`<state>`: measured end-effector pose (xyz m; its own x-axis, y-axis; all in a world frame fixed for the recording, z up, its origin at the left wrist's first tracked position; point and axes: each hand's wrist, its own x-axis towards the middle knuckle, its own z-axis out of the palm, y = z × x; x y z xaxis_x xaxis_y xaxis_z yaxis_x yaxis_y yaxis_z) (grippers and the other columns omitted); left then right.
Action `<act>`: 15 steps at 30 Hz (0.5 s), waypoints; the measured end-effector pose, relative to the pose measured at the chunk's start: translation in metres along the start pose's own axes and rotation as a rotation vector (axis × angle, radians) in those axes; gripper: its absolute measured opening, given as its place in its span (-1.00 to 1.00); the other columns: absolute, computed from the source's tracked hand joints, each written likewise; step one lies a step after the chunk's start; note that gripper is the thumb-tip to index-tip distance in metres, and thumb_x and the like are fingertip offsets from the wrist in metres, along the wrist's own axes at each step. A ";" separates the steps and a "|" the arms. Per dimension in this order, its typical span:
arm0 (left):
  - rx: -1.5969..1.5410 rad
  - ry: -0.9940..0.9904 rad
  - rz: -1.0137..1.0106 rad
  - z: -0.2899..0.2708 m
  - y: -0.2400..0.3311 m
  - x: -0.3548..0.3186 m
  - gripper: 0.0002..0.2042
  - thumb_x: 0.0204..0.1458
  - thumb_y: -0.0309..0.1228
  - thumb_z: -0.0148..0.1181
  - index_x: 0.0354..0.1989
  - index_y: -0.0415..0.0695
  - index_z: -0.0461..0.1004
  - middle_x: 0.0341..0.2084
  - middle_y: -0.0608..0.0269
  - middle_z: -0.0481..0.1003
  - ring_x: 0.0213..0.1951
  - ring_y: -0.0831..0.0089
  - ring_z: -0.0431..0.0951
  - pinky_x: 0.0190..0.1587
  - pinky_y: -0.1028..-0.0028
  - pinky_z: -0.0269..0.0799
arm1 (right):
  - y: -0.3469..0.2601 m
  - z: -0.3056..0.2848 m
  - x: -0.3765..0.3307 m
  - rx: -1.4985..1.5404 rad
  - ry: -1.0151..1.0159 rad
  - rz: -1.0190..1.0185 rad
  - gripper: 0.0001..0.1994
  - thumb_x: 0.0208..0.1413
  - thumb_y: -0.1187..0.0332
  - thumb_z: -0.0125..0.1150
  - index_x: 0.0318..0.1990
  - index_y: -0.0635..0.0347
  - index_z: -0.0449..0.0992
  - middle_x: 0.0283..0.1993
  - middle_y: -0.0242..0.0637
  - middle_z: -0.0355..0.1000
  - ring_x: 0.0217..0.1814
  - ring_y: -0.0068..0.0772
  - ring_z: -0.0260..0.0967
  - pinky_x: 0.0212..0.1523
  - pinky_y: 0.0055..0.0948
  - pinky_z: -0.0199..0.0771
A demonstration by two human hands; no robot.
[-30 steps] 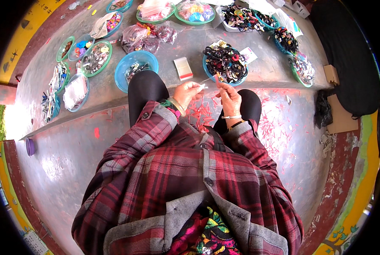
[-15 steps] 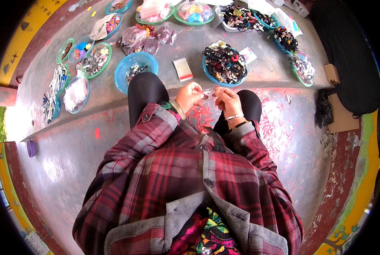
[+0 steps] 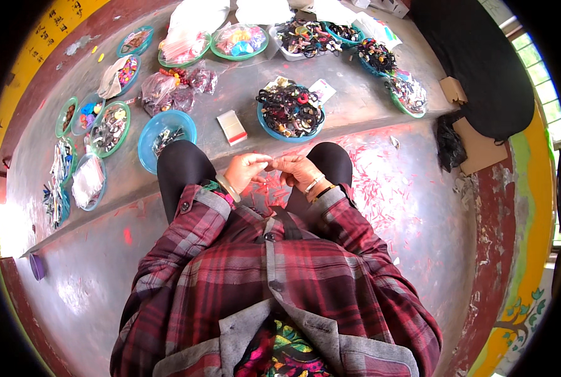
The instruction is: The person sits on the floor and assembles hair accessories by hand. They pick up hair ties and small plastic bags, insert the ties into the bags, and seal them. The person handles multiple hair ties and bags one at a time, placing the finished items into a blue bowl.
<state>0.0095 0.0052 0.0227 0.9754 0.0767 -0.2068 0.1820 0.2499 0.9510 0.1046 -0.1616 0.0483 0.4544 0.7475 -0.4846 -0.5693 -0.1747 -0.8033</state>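
Observation:
Between my knees, my left hand point(image 3: 245, 171) and my right hand point(image 3: 298, 171) meet at the fingertips. Both are pinched closed. Whatever lies between the fingers is too small and too covered to name. Just beyond, a small white box with a red edge point(image 3: 231, 127) lies on the concrete ledge. Right of it stands a blue basin point(image 3: 263, 129) heaped with black hair ties and small charms. By my left knee is a wider blue basin point(image 3: 148, 158) with a few small silvery pieces inside.
Along the ledge stand several basins, including a green-rimmed one point(image 3: 126, 129) with small parts and a tray of hair ties point(image 3: 286, 53). Plastic bags point(image 3: 167, 94) lie nearer. Red scraps point(image 3: 381, 169) litter the floor. Cardboard point(image 3: 478, 147) and a black bag point(image 3: 448, 147) sit at right.
The view has shifted, so everything sits further left and lower. My hands, slightly apart before with a small dark piece at my left fingertips, now touch at the fingertips.

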 end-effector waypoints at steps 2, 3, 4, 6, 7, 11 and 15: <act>0.005 -0.007 -0.026 0.002 0.002 -0.001 -0.75 0.03 -0.45 0.01 -0.11 -0.26 0.38 -0.27 0.21 0.45 -0.28 0.51 0.48 -0.43 0.60 0.48 | 0.003 -0.001 0.001 0.032 -0.043 0.015 -0.80 -0.01 0.30 0.14 -0.31 0.25 0.51 -0.37 -0.27 0.48 -0.71 -0.64 0.27 -0.77 -0.72 0.13; 0.005 -0.014 -0.042 0.002 0.002 -0.002 -0.74 0.03 -0.45 0.01 -0.11 -0.26 0.37 -0.26 0.21 0.45 -0.28 0.52 0.48 -0.43 0.61 0.47 | 0.004 -0.001 0.002 0.067 -0.082 0.019 -0.80 0.00 0.31 0.12 -0.29 0.26 0.50 -0.35 -0.21 0.48 -0.73 -0.61 0.28 -0.78 -0.70 0.18; 0.005 -0.020 -0.058 0.001 0.003 -0.002 -0.74 0.03 -0.45 0.01 -0.10 -0.26 0.37 -0.26 0.21 0.45 -0.29 0.52 0.48 -0.44 0.61 0.47 | 0.003 -0.001 0.002 0.079 -0.095 0.045 -0.80 0.00 0.32 0.12 -0.29 0.27 0.50 -0.35 -0.21 0.48 -0.73 -0.61 0.28 -0.78 -0.70 0.18; -0.030 -0.039 -0.087 0.002 0.007 -0.004 -0.73 0.02 -0.44 0.02 -0.10 -0.26 0.37 -0.26 0.21 0.45 -0.28 0.52 0.47 -0.44 0.61 0.47 | 0.001 -0.001 0.000 0.104 -0.120 0.098 -0.80 0.01 0.33 0.12 -0.28 0.27 0.49 -0.35 -0.19 0.48 -0.72 -0.60 0.28 -0.77 -0.70 0.19; -0.047 -0.048 -0.102 0.002 0.008 -0.005 -0.73 0.02 -0.43 0.02 -0.10 -0.25 0.37 -0.26 0.21 0.44 -0.28 0.52 0.47 -0.44 0.61 0.47 | 0.004 -0.003 0.002 0.091 -0.105 0.107 -0.80 0.01 0.33 0.11 -0.27 0.27 0.49 -0.33 -0.20 0.47 -0.72 -0.60 0.28 -0.77 -0.70 0.19; -0.051 -0.024 -0.047 0.005 0.007 -0.006 -0.70 0.02 -0.41 0.03 -0.07 -0.26 0.35 -0.26 0.19 0.45 -0.28 0.52 0.47 -0.45 0.62 0.46 | 0.012 -0.005 0.006 0.099 -0.056 0.104 -0.77 0.05 0.32 0.05 -0.21 0.27 0.46 -0.25 -0.22 0.46 -0.68 -0.61 0.29 -0.75 -0.70 0.19; -0.193 0.062 -0.079 0.003 0.007 -0.006 -0.70 0.02 -0.39 0.04 -0.09 -0.27 0.33 -0.26 0.18 0.45 -0.28 0.52 0.46 -0.43 0.62 0.45 | 0.003 0.000 0.000 0.229 -0.026 0.053 -0.71 0.08 0.26 -0.01 -0.12 0.26 0.41 -0.18 -0.25 0.44 -0.59 -0.64 0.29 -0.66 -0.74 0.18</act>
<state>0.0058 0.0040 0.0314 0.9485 0.1073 -0.2980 0.2242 0.4374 0.8709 0.1027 -0.1623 0.0463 0.4041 0.7577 -0.5123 -0.7338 -0.0659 -0.6762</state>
